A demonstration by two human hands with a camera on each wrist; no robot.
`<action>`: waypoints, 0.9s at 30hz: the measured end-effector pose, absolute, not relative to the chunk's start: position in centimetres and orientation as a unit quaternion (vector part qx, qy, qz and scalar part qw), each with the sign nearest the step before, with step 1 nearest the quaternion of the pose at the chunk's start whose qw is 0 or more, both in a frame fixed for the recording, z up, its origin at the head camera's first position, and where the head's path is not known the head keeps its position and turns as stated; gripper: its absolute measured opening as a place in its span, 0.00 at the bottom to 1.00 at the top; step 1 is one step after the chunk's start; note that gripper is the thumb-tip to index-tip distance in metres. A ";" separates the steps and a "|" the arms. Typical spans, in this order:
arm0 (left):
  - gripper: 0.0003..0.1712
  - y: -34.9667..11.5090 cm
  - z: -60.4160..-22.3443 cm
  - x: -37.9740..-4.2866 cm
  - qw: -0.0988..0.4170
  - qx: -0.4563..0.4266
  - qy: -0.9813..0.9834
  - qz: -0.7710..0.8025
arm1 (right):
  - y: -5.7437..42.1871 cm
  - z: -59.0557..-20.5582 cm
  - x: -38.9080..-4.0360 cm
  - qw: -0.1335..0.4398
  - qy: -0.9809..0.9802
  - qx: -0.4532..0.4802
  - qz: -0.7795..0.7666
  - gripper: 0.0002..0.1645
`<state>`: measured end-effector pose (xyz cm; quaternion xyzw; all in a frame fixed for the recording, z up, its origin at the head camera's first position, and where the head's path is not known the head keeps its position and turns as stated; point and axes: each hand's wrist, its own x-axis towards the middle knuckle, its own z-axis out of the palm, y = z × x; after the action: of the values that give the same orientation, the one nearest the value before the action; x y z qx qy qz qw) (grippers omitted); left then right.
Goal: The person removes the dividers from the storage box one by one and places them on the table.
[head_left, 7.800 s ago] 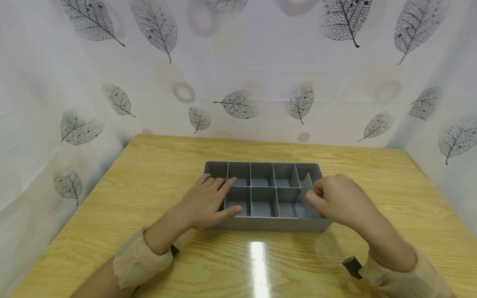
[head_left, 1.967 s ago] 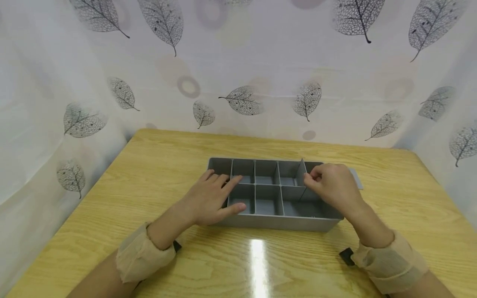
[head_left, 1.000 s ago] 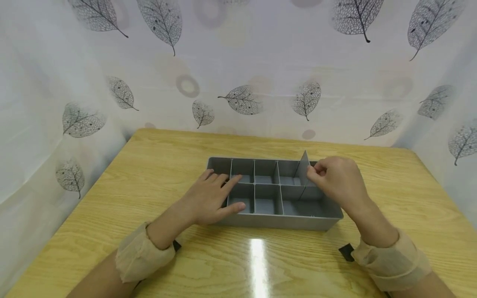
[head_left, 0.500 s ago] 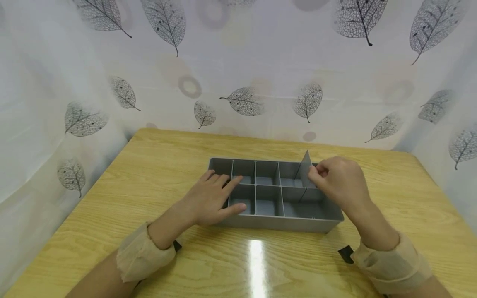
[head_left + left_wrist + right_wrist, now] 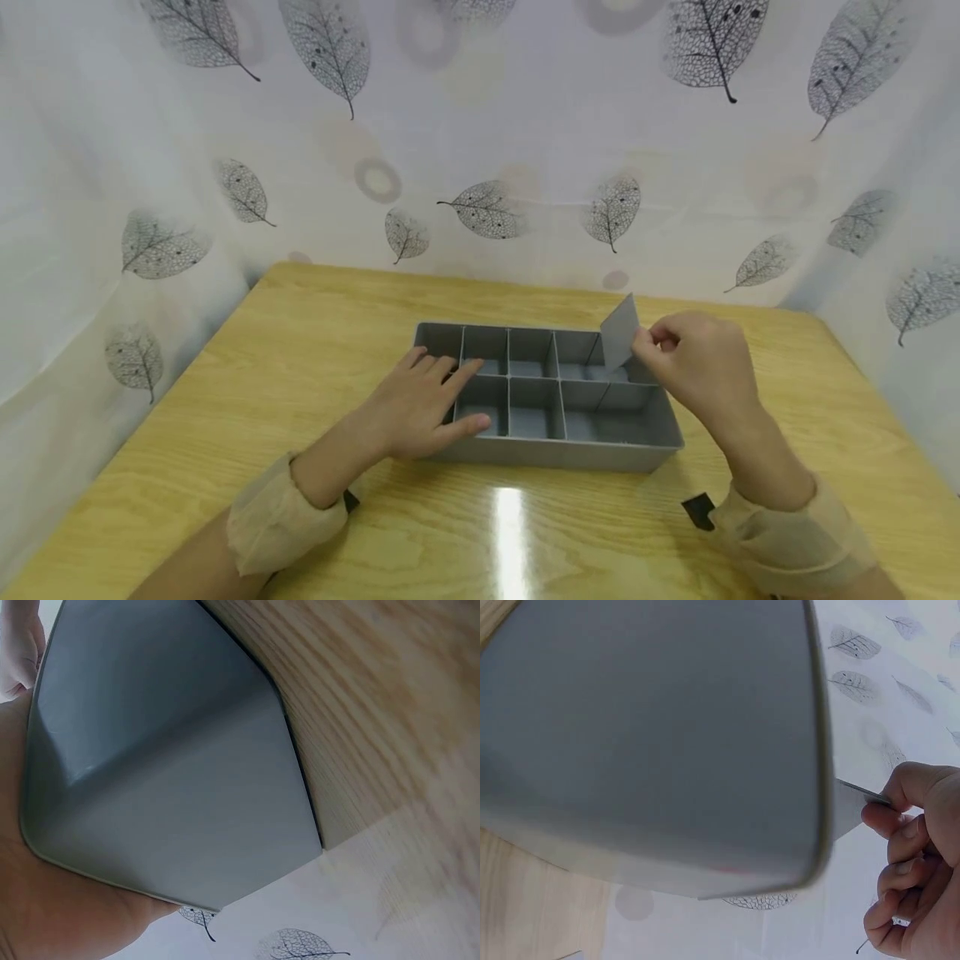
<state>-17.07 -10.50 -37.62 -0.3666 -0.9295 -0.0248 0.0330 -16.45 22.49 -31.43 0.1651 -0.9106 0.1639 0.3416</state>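
Observation:
A long grey plastic box (image 5: 555, 455) with thin cross partitions stands on the table. My left hand (image 5: 416, 408) lies over its left end, fingers spread and straight, thumb above a front compartment. Between the thumb and fingers of my right hand (image 5: 705, 367) is a thin grey divider (image 5: 619, 333), pinched by its right edge. The divider leans, most of it above the back right compartments, its lower corner overlapping the box's inside. In the right wrist view the pinching fingertips (image 5: 881, 814) show beyond the box rim, and the divider (image 5: 849, 808) is partly hidden by the box wall.
The wood-grain table (image 5: 337, 317) reaches back to a white curtain (image 5: 480, 117) printed with leaves. A corner of a flat grey piece (image 5: 574, 955) shows at the bottom of the right wrist view. Cloth bands (image 5: 288, 517) wrap both wrists.
A tilted divider at the box's right end was there first; later a flat grey piece lay on the table right of it. My right hand has since lifted another divider. The left stays.

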 end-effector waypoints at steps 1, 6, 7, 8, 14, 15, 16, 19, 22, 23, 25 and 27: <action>0.47 -10.5 -37.6 -17.1 0.033 -0.367 -0.929 -0.023 | 22.7 -31.3 -16.5 0.343 -0.910 0.162 0.167 0.10; 0.47 -10.5 -37.5 -17.1 0.027 -0.371 -0.928 -0.019 | 24.2 -30.6 -16.4 0.326 -0.917 0.126 0.195 0.10; 0.47 -10.5 -37.5 -17.1 0.027 -0.371 -0.928 -0.019 | 24.6 -30.5 -16.3 0.315 -0.921 0.112 0.202 0.10; 0.47 -10.5 -37.4 -17.1 0.028 -0.371 -0.928 -0.019 | 25.0 -30.3 -16.4 0.302 -0.925 0.098 0.211 0.10; 0.47 -10.4 -37.3 -17.1 0.033 -0.369 -0.929 -0.020 | 27.8 -29.7 -16.6 0.239 -0.941 0.026 0.238 0.14; 0.47 -10.4 -37.3 -17.1 0.033 -0.368 -0.929 -0.021 | 28.3 -29.6 -16.6 0.236 -0.943 0.019 0.233 0.15; 0.47 -10.4 -37.3 -17.1 0.033 -0.368 -0.929 -0.021 | 28.8 -29.5 -16.7 0.227 -0.947 0.013 0.228 0.16; 0.47 -10.3 -37.4 -17.1 0.031 -0.367 -0.929 -0.024 | 30.4 -29.3 -16.8 0.209 -0.957 0.008 0.200 0.18; 0.47 -10.3 -37.5 -17.1 0.032 -0.366 -0.930 -0.024 | 31.9 -29.3 -17.1 0.179 -0.970 0.005 0.167 0.21; 0.47 -10.4 -37.6 -17.1 0.032 -0.366 -0.930 -0.023 | 32.3 -29.4 -17.2 0.170 -0.973 0.003 0.158 0.21; 0.47 -10.4 -37.6 -17.1 0.035 -0.366 -0.930 -0.023 | 33.3 -29.7 -17.6 0.150 -0.979 -0.002 0.141 0.23; 0.47 -10.4 -37.6 -17.1 0.038 -0.366 -0.930 -0.022 | 34.3 -30.3 -18.0 0.129 -0.983 -0.009 0.128 0.25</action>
<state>-17.10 -10.39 -37.61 -0.3658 -0.9297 -0.0221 0.0378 -18.00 34.29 -30.29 -0.0085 -0.9832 0.1283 0.1294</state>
